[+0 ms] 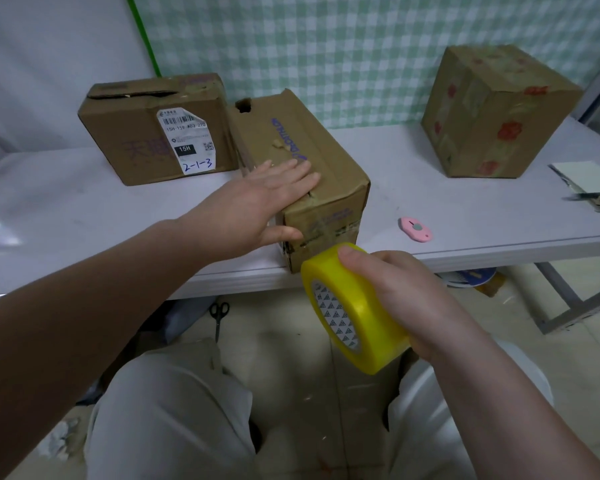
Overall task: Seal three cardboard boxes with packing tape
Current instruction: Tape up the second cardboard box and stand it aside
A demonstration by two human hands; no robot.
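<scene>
The middle box (326, 161) is brown, worn corrugated cardboard. It lies lengthwise, its near end at the table's (465, 209) front edge and its far end touching the left box (136, 133). Its top flaps are closed, a ragged hole shows at the far corner, and glossy clear tape crosses the near end face. Purple print along the top reads "DECATHLON".

The left hand (257, 206) rests flat on the top of this box, fingers straight and together, thumb against the near end face; it presses and does not grasp. The right hand (406, 299) grips the tape roll (347, 306), fingers curled over its rim. The roll is yellow, with a white core printed in triangles, and is held just in front of the table's front edge below the box's near end.

The left box stands towards the rear left, its top flap partly lifted. Its white shipping label (187, 140) reads "15H 159 A03 210" and "15H", with "2-1-3" handwritten in blue.

The right box (492, 112), printed with red flowers, stands towards the rear right, well apart. A pink cutter (416, 229) lies near the front edge.
</scene>
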